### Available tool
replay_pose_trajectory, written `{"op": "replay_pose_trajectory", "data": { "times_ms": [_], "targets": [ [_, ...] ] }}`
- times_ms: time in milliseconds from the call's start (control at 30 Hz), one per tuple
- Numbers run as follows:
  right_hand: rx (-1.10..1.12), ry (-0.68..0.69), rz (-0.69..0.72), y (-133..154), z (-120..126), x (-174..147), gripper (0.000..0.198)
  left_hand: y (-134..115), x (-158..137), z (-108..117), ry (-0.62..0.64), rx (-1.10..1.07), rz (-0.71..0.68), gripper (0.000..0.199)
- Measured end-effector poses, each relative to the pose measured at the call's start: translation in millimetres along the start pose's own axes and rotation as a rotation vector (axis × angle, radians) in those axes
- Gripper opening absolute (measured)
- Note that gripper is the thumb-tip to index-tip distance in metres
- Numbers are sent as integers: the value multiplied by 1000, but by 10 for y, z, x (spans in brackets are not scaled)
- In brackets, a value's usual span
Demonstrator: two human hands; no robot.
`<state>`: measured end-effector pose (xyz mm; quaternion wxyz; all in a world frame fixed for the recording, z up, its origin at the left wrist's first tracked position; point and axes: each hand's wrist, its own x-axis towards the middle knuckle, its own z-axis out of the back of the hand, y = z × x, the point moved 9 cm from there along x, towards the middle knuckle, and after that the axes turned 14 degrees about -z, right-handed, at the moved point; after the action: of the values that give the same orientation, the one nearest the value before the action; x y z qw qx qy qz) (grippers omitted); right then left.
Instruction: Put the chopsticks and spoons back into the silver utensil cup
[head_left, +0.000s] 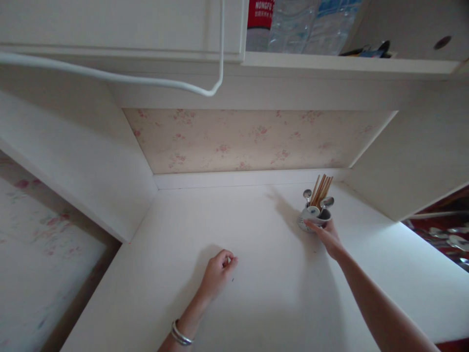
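Note:
At the back right of the white countertop (pixel 267 293), my right hand (pixel 331 239) grips a pale utensil holder (pixel 307 225) with rows of small dark holes. The thumb lies across its front, while the other fingers are mostly hidden on its right side. Several wooden chopsticks (pixel 322 189) and two metal spoons (pixel 327 201) stand up out of the holder. Near the middle of the countertop, my left hand (pixel 219 271) is closed, its fingers curled in with the thumb close to them. Nothing shows in it. A silver bangle (pixel 181 334) circles the left wrist.
A white cable (pixel 146 80) hangs across the upper left, below a cabinet. Plastic bottles (pixel 293 24) stand on the shelf above. White side panels (pixel 84 146) flank the countertop. Several metal spoons (pixel 454 239) lie at the right edge, lower than the panel.

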<state>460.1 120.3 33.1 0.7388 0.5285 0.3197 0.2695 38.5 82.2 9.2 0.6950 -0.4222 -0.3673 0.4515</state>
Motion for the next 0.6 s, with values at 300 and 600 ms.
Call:
{"op": "replay_pose_trajectory", "data": {
  "times_ms": [300,600],
  "targets": [
    [1,-216,49,-164,350,-357,108,0,-3,-7,9,-28,24,30],
    [152,-96,129,-245,-228,-1497,47,-2,9,-46,24,43,31,30]
  ]
}}
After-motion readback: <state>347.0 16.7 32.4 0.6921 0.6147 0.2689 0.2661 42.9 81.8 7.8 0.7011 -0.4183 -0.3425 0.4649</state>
